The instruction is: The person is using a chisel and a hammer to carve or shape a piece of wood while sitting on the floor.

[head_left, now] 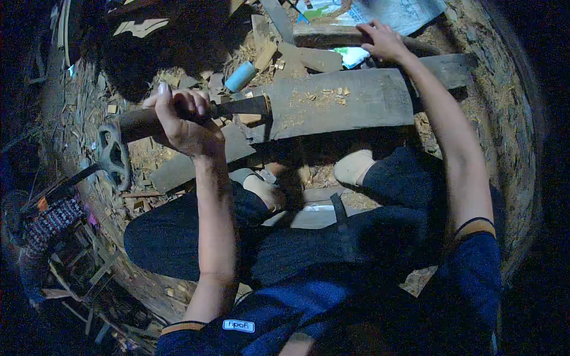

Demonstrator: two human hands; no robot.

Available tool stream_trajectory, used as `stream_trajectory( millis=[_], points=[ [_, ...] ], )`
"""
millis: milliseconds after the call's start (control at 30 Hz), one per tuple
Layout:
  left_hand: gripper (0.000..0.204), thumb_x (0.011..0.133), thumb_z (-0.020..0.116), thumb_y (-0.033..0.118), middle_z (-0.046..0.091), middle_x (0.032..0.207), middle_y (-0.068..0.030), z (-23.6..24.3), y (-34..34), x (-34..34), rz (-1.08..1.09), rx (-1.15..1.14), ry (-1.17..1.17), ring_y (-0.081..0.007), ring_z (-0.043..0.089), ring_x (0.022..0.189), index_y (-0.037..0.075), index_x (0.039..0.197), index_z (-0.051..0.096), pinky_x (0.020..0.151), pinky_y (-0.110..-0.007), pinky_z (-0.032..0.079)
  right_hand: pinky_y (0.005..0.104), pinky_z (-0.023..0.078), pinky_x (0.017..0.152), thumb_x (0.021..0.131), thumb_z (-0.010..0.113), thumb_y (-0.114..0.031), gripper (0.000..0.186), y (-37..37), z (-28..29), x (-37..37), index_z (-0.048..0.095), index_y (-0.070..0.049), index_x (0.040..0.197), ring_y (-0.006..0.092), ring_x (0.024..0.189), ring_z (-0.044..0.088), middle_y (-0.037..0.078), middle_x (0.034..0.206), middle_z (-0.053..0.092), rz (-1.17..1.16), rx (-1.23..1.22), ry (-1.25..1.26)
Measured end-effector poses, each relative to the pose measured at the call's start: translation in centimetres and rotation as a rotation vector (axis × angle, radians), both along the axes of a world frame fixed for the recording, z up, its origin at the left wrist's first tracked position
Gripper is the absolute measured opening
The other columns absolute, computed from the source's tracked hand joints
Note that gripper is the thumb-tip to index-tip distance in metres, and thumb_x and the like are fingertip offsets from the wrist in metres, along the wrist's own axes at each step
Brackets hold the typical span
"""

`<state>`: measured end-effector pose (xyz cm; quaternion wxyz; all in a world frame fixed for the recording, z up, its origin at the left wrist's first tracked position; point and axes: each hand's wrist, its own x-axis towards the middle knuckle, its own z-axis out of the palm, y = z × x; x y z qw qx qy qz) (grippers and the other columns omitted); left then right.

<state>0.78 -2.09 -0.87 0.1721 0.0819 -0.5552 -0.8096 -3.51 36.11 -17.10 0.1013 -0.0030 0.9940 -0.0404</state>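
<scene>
My left hand (184, 121) is closed round a tool with a thick wooden handle (138, 123) and a dark, flat metal blade (246, 105), broad and square at its end. The blade points right, over the left end of a wide wooden board (344, 101) strewn with shavings. Farther off, my right hand (385, 41) has its fingers and thumb about a long curved piece of wood (326, 38), beyond the board. Part of that piece is hidden under the hand.
A blue-grey cylinder (240, 76) lies left of the board among wood chips. Near my left hand is a scrolled wooden handle (113, 157), like a handsaw's. A plank (205, 159) lies below the blade. Plastic sheeting (398, 15) is at the back. A person (50, 228) is at far left.
</scene>
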Motion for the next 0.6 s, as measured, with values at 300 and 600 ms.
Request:
stream_trajectory(
  millis=[300, 600],
  points=[
    [0.014, 0.088, 0.053, 0.021, 0.034, 0.054, 0.0016, -0.4, -0.6, -0.8, -0.075, 0.062, 0.017, -0.0094, 0.037, 0.044, 0.014, 0.08, 0.044, 0.043, -0.024, 0.032, 0.0589, 0.038, 0.093, 0.079, 0.063, -0.025, 0.066, 0.0, -1.8, -1.1, 0.033, -0.028, 0.138, 0.0325, 0.119, 0.045, 0.01, 0.13, 0.043, 0.026, 0.138, -0.092],
    [0.014, 0.089, 0.053, 0.02, 0.033, 0.053, 0.0022, -0.2, -0.3, -0.9, -0.122, 0.043, 0.049, -0.01, 0.036, 0.042, 0.015, 0.079, 0.043, 0.042, -0.025, 0.03, 0.0572, 0.042, 0.09, 0.078, 0.064, -0.024, 0.069, -0.2, -2.1, -1.5, 0.031, -0.027, 0.139, 0.0325, 0.118, 0.046, 0.01, 0.128, 0.044, 0.079, 0.179, -0.079]
  ],
)
